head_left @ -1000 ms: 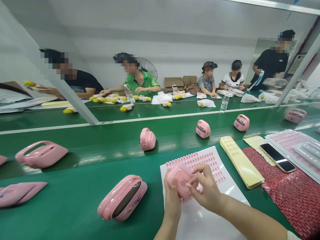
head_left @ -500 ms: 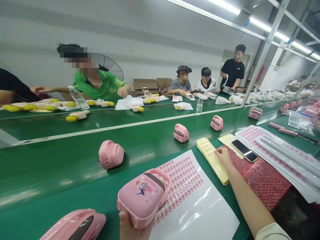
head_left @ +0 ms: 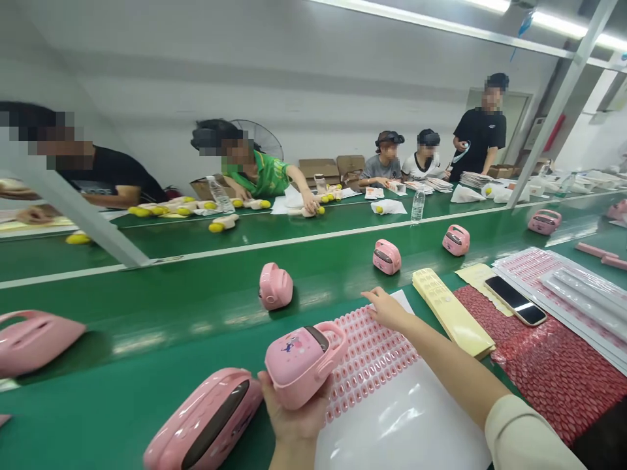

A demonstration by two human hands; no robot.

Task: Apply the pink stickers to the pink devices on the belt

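Observation:
My left hand [head_left: 294, 414] is wrapped round the underside of a small pink case [head_left: 298, 365] with a loop handle, a dark strip and a cartoon picture on its lid. It holds the case raised at a tilt over the left edge of a white sheet of small red-and-pink oval stickers [head_left: 377, 359]. Above the far part of that sheet is my right hand [head_left: 386, 310], thumb and forefinger drawn together in a pinch; whatever may be between them is too small to make out. A larger pink case [head_left: 206, 418] lies left of my left hand.
Several pink cases, one of them nearby [head_left: 275, 287], stand along the green belt [head_left: 171, 313]. On the right are yellow sticker strips [head_left: 453, 313], a phone [head_left: 515, 300] and red bubble wrap [head_left: 563, 365]. Co-workers sit across the belt; a slanted metal post [head_left: 88, 202] rises at left.
My right hand has left the yellow strips and moved left over the sticker sheet. My left hand keeps hold of the pink case. The view has swung left.

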